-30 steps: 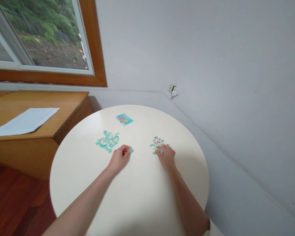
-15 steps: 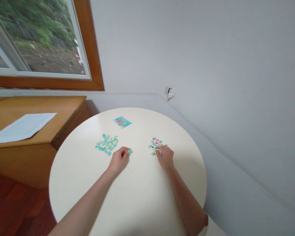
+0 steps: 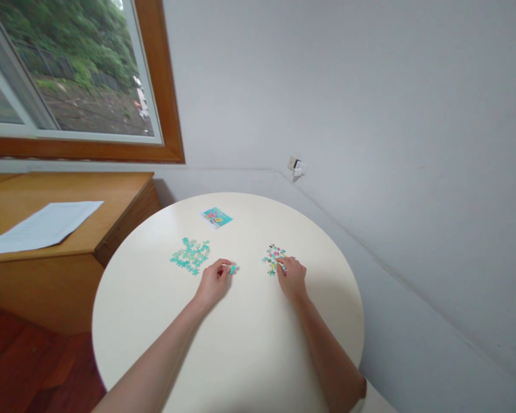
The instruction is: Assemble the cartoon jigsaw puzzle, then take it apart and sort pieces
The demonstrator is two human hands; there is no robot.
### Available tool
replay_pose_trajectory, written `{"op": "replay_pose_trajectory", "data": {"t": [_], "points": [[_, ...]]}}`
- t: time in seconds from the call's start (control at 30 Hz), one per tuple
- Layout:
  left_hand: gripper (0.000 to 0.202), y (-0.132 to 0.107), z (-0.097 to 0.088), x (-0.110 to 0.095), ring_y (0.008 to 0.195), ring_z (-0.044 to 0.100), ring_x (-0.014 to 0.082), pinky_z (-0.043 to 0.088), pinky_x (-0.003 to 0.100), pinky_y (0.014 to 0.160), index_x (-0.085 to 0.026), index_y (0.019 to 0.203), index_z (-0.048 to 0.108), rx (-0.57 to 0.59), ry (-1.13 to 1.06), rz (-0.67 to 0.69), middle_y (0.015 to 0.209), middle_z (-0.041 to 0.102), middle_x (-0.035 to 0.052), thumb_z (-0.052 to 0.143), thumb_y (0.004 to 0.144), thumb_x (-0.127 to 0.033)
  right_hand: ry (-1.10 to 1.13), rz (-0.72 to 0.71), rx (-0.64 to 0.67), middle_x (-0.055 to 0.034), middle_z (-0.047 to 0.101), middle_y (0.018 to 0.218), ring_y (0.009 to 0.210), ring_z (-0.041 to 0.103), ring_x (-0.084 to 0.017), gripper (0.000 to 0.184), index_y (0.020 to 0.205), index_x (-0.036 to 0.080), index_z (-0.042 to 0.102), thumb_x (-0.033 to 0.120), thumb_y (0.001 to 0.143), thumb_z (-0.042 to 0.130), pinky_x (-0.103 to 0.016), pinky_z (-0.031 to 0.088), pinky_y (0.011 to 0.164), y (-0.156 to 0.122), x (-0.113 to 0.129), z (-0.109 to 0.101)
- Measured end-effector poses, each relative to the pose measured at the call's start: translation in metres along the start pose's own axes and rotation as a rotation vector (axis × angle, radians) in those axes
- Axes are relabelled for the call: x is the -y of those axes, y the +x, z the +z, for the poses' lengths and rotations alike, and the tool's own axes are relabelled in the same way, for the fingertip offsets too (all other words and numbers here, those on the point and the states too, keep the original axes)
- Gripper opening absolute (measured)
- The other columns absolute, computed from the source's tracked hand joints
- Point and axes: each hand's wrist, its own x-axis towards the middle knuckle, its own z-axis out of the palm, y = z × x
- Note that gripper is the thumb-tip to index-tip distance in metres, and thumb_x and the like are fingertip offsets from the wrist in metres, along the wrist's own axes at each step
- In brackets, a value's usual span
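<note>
My left hand [image 3: 214, 282] is closed in a pinch over the table, left of centre. Thumb and forefinger hold a small turquoise jigsaw piece [image 3: 233, 269], with a paler part at its right edge. To the left of that hand lies a loose pile of turquoise and pale green jigsaw pieces [image 3: 191, 255]. My right hand [image 3: 293, 277] rests at the near right side of a second pile of multicoloured jigsaw pieces [image 3: 272, 253]. Its thumb and fingers are apart and touch the pieces; some of that pile is hidden under the fingers.
The round white table [image 3: 236, 344] stands against the wall. A small picture card [image 3: 217, 217] with a turquoise ground lies at its far side. To the left, a wooden cabinet [image 3: 124, 201] bears a sheet of paper [image 3: 47, 225]. A wall socket [image 3: 292, 163] has a white plug [image 3: 300, 168].
The view has shifted slightly, so everything sits a little lower and further right. Both hands stay by the same spots; the right fingers have moved only slightly over the pieces.
</note>
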Motion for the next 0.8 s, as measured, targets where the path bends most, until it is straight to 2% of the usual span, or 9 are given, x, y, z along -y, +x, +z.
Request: {"op": "replay_pose_trajectory", "data": {"t": [0.13, 0.3, 0.4, 0.47, 0.63, 0.8], "points": [[0.022, -0.001, 0.001, -0.003, 0.052, 0.055, 0.0133, 0.033, 0.021, 0.049, -0.016, 0.089, 0.063, 0.017, -0.014, -0.013, 0.063, 0.067, 0.0018, 0.049, 0.077, -0.028, 0.005, -0.046, 0.007, -0.0059, 0.066, 0.096, 0.095, 0.056, -0.021, 0.022, 0.094, 0.019, 0.068, 0.018, 0.084, 0.048, -0.036, 0.032, 0.088, -0.002, 0.013, -0.005], [0.022, -0.002, 0.003, -0.004, 0.053, 0.056, 0.0125, 0.034, 0.02, 0.049, -0.015, 0.092, 0.062, 0.064, -0.061, 0.011, 0.063, 0.067, 0.0008, 0.051, 0.075, -0.023, 0.167, -0.258, 0.132, -0.0047, 0.068, 0.095, 0.093, 0.059, -0.019, 0.024, 0.1, 0.022, 0.066, 0.019, 0.089, 0.046, -0.033, 0.039, 0.085, -0.013, 0.061, -0.004], [0.022, -0.002, 0.004, -0.002, 0.052, 0.055, 0.0122, 0.034, 0.02, 0.049, -0.015, 0.092, 0.061, 0.071, -0.092, 0.012, 0.059, 0.065, -0.0006, 0.052, 0.073, -0.022, 0.31, -0.265, 0.222, -0.004, 0.068, 0.092, 0.088, 0.061, -0.018, 0.025, 0.105, 0.023, 0.066, 0.019, 0.089, 0.047, -0.03, 0.044, 0.08, -0.016, 0.089, 0.001], [0.022, -0.001, 0.004, -0.001, 0.052, 0.055, 0.0123, 0.035, 0.02, 0.05, -0.015, 0.091, 0.059, 0.076, -0.127, 0.009, 0.058, 0.064, -0.0013, 0.054, 0.071, -0.022, 0.408, -0.217, 0.284, -0.0038, 0.068, 0.09, 0.082, 0.062, -0.016, 0.026, 0.107, 0.022, 0.066, 0.017, 0.087, 0.05, -0.027, 0.047, 0.076, -0.017, 0.1, 0.005], [0.023, 0.0, 0.003, 0.002, 0.052, 0.056, 0.0127, 0.039, 0.021, 0.052, -0.016, 0.09, 0.058, 0.1, -0.192, 0.007, 0.055, 0.063, -0.0025, 0.056, 0.069, -0.025, 0.533, -0.11, 0.292, -0.0039, 0.069, 0.087, 0.077, 0.062, -0.016, 0.03, 0.102, 0.022, 0.069, 0.01, 0.08, 0.053, -0.027, 0.048, 0.072, -0.018, 0.104, 0.015], [0.023, 0.0, 0.003, 0.001, 0.062, 0.063, 0.0157, 0.044, 0.023, 0.058, -0.016, 0.089, 0.059, 0.04, -0.178, 0.029, 0.063, 0.067, 0.0011, 0.055, 0.07, -0.028, 0.556, 0.016, 0.301, -0.0044, 0.071, 0.085, 0.075, 0.063, -0.016, 0.024, 0.088, 0.021, 0.072, 0.019, 0.083, 0.049, -0.027, 0.048, 0.067, -0.007, 0.084, 0.013]]}}
